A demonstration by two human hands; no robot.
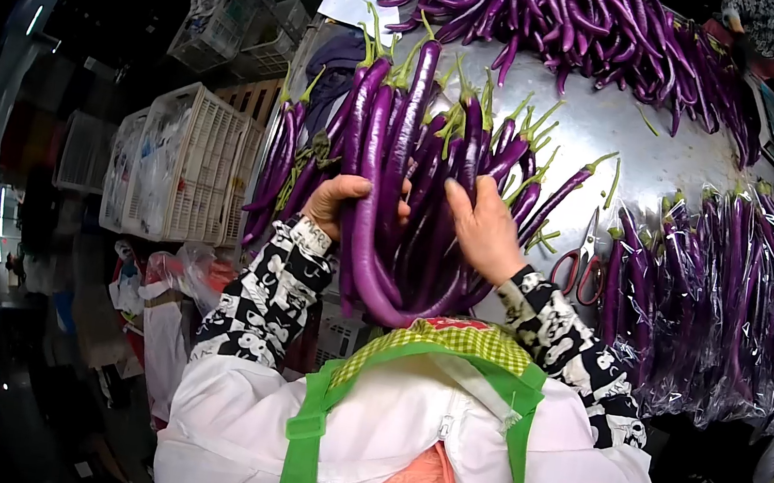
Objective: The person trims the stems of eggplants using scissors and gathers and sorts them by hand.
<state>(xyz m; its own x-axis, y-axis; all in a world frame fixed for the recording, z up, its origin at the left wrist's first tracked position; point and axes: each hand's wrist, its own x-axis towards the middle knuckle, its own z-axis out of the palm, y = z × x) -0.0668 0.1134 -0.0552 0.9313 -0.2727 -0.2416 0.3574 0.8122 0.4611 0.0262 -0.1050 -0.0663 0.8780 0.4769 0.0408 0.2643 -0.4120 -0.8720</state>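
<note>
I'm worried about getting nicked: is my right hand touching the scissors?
Apart. The head view shows a strip of the metal table between the right hand and the scissors.

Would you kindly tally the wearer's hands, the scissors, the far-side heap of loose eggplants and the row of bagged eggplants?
Left hand and right hand: 2
Scissors: 1
Heap of loose eggplants: 1
Row of bagged eggplants: 1
Total: 5
</note>
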